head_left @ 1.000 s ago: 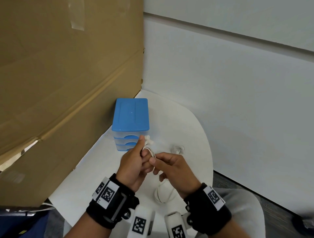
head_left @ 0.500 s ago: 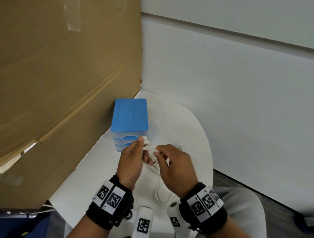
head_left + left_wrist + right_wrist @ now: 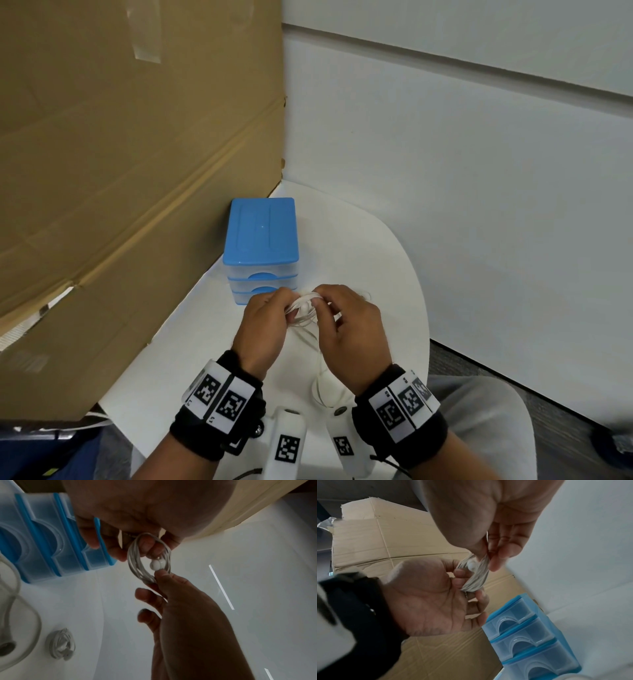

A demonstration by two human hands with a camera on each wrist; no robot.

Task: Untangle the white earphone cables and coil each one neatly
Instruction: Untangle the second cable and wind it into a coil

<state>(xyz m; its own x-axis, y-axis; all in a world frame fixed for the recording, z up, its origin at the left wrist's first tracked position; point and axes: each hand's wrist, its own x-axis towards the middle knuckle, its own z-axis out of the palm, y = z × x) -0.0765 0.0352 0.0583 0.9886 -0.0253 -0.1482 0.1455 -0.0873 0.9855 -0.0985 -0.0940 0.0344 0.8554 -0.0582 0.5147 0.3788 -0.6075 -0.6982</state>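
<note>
Both hands over the white counter (image 3: 178, 349), just in front of the blue drawers (image 3: 261, 246). Left hand (image 3: 263, 329) grip pinches the coil (image 3: 149, 559); right hand (image 3: 349, 329) grip pinches its other side, earbud (image 3: 155, 565) in the loop. Second coil (image 3: 60, 647) lies on the counter near its rounded edge. Cardboard (image 3: 130, 171) walls the left side, white wall (image 3: 462, 192) the right. Square coded tags on the wristbands (image 3: 219, 401); nothing readable.

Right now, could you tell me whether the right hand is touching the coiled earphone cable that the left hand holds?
Touching. In the left wrist view the right hand pinches the lower end of the coiled earphone cable while the left hand holds its top.
</note>
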